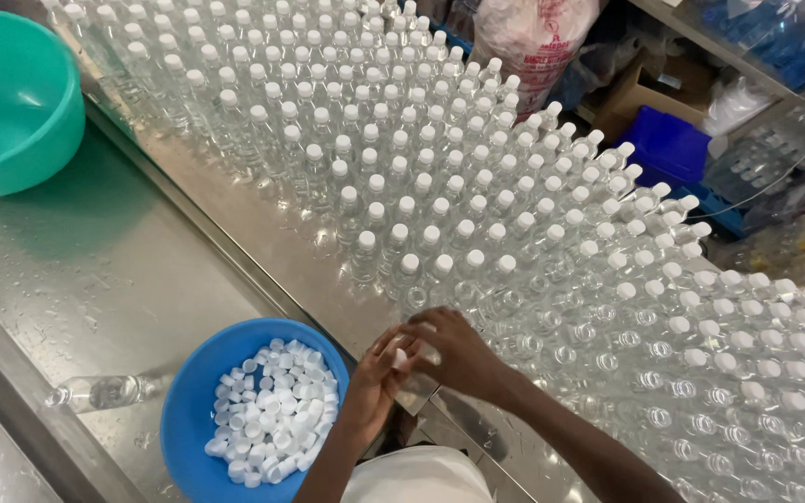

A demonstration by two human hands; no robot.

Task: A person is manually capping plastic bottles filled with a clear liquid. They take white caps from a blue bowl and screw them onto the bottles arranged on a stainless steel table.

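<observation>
left hand (372,380) fingers pinch white cap (400,357) | right hand (454,349) curled just beside, touching | uncapped bottles (552,321) upright, right of both | right nearer | cap bowl (188,410) left

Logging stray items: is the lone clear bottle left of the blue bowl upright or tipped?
Tipped. The lone bottle lies on its side on the wet metal table, neck pointing left, uncapped, beside the blue bowl.

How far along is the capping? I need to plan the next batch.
Most of the clear bottles across the far side already wear white caps. In hand: both the left hand and the right hand meet over one white cap at the near edge. Left: the uncapped bottles nearby, with the blue bowl holding loose caps.
</observation>
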